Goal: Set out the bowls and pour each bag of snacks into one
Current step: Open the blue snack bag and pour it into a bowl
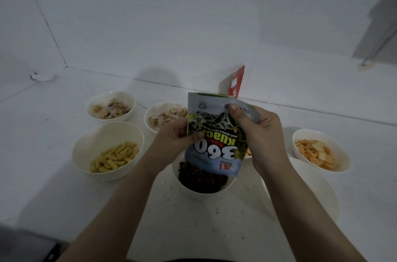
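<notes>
Both hands held the seed bag [217, 139] upside down over the bowl of dark seeds [204, 178], its mouth just above them. The left hand [174, 135] pinched its side edge, and the right hand [257, 133] gripped its upturned bottom corner, thumb in front. Filled bowls [107, 150] stood around on the white counter [53, 197].

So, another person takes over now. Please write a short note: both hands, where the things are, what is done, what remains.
Left hand and right hand both grip the sunflower seed bag, held upside down over the seed bowl.
Done: dark seeds fill that bowl; yellow stick bowl, orange cracker bowl and two far bowls hold snacks.
Left: finish emptying the bag. The red bag stands behind; one empty bowl waits at right.
</notes>
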### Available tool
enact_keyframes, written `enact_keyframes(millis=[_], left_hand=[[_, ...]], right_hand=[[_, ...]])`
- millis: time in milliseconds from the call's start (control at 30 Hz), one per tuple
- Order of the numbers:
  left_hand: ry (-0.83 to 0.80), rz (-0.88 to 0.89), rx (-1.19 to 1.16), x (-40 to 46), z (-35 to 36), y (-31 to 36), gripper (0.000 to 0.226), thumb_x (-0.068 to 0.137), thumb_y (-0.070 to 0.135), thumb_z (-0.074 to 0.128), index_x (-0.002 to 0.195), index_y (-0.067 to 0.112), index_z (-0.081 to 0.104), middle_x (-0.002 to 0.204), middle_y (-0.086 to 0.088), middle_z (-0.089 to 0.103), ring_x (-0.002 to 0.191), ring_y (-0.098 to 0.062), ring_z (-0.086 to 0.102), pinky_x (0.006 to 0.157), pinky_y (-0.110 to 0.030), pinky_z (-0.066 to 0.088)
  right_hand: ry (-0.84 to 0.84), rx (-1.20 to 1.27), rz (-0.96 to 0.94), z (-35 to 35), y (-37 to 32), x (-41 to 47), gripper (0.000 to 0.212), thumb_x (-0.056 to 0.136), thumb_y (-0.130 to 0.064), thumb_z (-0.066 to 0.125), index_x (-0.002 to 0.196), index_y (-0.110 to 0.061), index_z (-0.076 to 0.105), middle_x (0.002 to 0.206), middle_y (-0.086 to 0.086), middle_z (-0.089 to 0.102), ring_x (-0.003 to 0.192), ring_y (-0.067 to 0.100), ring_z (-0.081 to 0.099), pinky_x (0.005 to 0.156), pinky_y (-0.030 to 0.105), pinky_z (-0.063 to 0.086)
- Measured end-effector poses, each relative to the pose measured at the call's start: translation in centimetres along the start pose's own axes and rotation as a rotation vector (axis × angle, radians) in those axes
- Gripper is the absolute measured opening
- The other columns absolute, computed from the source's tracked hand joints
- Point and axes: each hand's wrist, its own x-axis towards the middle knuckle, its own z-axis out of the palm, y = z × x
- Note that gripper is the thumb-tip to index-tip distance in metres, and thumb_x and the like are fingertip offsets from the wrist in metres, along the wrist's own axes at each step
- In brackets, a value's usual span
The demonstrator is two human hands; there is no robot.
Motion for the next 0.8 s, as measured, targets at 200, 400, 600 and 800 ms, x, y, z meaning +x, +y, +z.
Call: enact_keyframes(millis=[200, 400, 600, 800], left_hand=[[-0.149, -0.136, 0.191, -0.8, -1.5, -0.6, 0.022, 0.087, 0.008, 0.069, 0.109, 0.010, 0.071, 0.108, -0.002, 0.075, 0.102, -0.017, 0.071, 0.087, -0.034, 0.056], [-0.031, 0.030, 0.048, -0.7, -0.6, 3.4, 0.024, 0.087, 0.026, 0.060, 0.107, 0.016, 0.065, 0.095, 0.012, 0.075, 0.094, -0.005, 0.069, 0.075, -0.020, 0.055], [0.270, 0.259, -0.094, 0.8, 1.8, 4.5, 0.017, 0.097, 0.016, 0.055, 0.085, 0.007, 0.065, 0.074, 0.003, 0.068, 0.073, -0.015, 0.064, 0.068, -0.028, 0.052], [0.309, 0.185, -0.245, 1.0, 2.2, 3.7, 0.022, 0.093, 0.024, 0.057, 0.086, 0.004, 0.063, 0.080, -0.014, 0.064, 0.080, -0.031, 0.061, 0.075, -0.047, 0.053]], right_hand=[[0.003, 0.066, -0.018, 0.2, -0.3, 0.3, 0.015, 0.084, -0.023, 0.071, 0.087, -0.009, 0.076, 0.082, 0.009, 0.078, 0.076, 0.023, 0.075, 0.066, 0.031, 0.061], [-0.047, -0.090, -0.015, 0.3, 0.0, 0.2, 0.019, 0.079, -0.035, 0.074, 0.083, -0.016, 0.078, 0.078, 0.007, 0.078, 0.074, 0.025, 0.076, 0.070, 0.042, 0.061], [-0.074, -0.190, -0.042, 0.9, 1.6, -0.5, 0.015, 0.083, -0.032, 0.078, 0.093, -0.020, 0.078, 0.088, 0.002, 0.079, 0.082, 0.019, 0.076, 0.077, 0.047, 0.061], [-0.170, -0.451, 0.087, 0.7, 4.5, -0.7, 0.021, 0.074, -0.028, 0.086, 0.090, -0.032, 0.074, 0.081, -0.019, 0.074, 0.074, -0.007, 0.069, 0.070, 0.022, 0.059]])
